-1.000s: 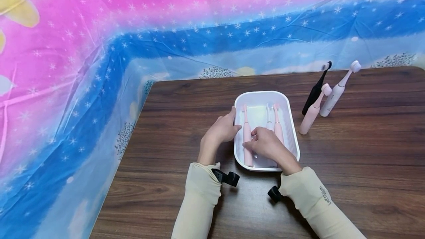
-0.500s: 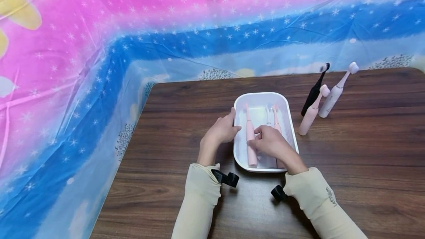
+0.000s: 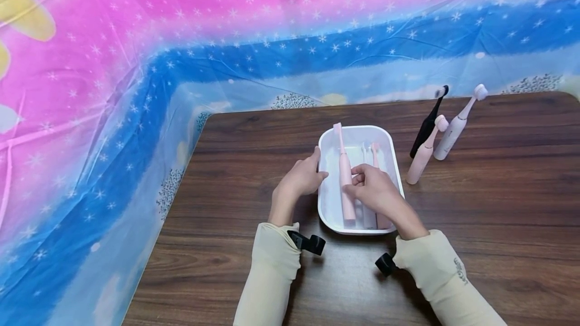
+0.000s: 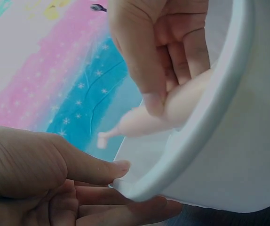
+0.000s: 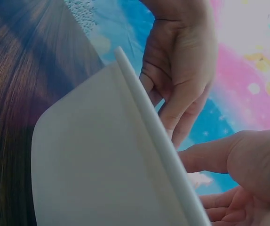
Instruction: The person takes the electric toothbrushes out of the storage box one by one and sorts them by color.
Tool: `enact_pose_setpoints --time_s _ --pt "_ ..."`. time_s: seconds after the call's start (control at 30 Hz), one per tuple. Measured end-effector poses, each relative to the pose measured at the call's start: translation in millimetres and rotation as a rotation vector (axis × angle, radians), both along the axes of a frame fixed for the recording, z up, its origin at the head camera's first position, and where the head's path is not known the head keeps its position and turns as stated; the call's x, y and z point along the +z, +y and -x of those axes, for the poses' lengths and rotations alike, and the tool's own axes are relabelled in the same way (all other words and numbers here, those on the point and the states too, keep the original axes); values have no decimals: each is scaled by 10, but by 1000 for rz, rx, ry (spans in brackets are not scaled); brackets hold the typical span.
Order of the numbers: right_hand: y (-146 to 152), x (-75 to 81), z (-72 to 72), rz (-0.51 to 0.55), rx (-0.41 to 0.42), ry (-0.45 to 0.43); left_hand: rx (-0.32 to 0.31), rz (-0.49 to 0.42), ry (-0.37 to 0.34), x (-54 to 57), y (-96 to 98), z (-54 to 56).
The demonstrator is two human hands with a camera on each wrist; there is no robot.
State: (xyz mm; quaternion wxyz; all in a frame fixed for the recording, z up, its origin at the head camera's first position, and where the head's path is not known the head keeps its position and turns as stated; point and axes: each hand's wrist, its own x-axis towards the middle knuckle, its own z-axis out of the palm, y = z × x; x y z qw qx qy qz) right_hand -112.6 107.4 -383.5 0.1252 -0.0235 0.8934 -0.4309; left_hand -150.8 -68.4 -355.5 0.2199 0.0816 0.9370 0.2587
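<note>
My right hand (image 3: 378,190) pinches a pink electric toothbrush (image 3: 346,175) between thumb and fingers, inside a white plastic bin (image 3: 358,127). The brush head end is raised to the height of the bin's far rim, as the left wrist view (image 4: 146,120) also shows it tilted. My left hand (image 3: 300,176) grips the bin's left rim, thumb inside and fingers outside. On the bin floor lie a white electric toothbrush (image 3: 369,219) and a second pink one (image 3: 375,154), both partly covered by my right hand. In the right wrist view the bin wall (image 5: 97,141) hides the toothbrushes.
To the right of the bin, a black toothbrush (image 3: 426,127), a white one (image 3: 449,137) and a pink one (image 3: 421,162) stand upright close together on the brown wooden table (image 3: 235,165). A patterned cloth (image 3: 254,59) hangs behind and to the left.
My right hand has lifted the pink toothbrush from the bin floor and drawn it slightly right, its head rising. The left hand has kept its hold on the rim.
</note>
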Motion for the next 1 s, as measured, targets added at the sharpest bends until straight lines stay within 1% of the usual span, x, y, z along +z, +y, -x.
enact_pose_setpoints --time_s 0.2,0.57,0.83,1.0 --pt "20 46 -21 42 -23 14 -1 -2 -2 -2 -3 4" --pt "70 76 -87 60 -55 108 -5 0 0 -7 -6 2" --pt "89 98 -139 112 -63 217 7 -1 -13 -2 1 -2" --pt "100 146 -173 133 -62 244 12 -3 -18 -5 0 -2"
